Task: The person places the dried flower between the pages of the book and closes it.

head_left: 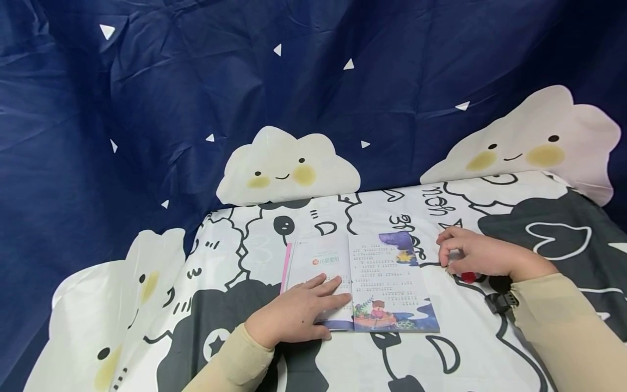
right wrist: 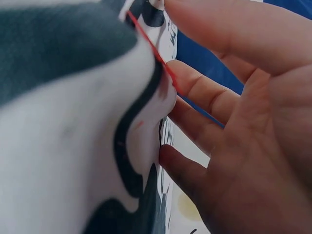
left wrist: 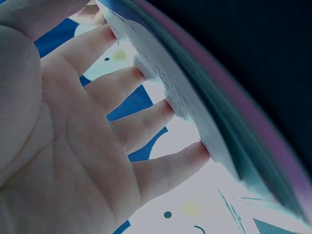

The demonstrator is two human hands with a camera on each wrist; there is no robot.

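An open book (head_left: 387, 283) lies on the patterned cloth, with printed text and coloured drawings on its right page. My left hand (head_left: 306, 307) rests on the left page, fingers spread; in the left wrist view its fingertips (left wrist: 197, 150) press along the page surface. To the right of the book, my right hand (head_left: 470, 253) is low over the cloth with bent fingers. By its underside shows a small red thing (head_left: 468, 277). Seen edge-on in the right wrist view, a thin red piece (right wrist: 151, 44) meets a fingertip, while the thumb stays apart from the other fingers.
A white cloth (head_left: 470, 348) with black drawings covers the surface under the book. Dark blue fabric (head_left: 294, 92) with white triangles hangs behind it. Smiling cloud shapes (head_left: 289, 166) stand along the back and left edges. A small black device (head_left: 501, 302) sits at my right wrist.
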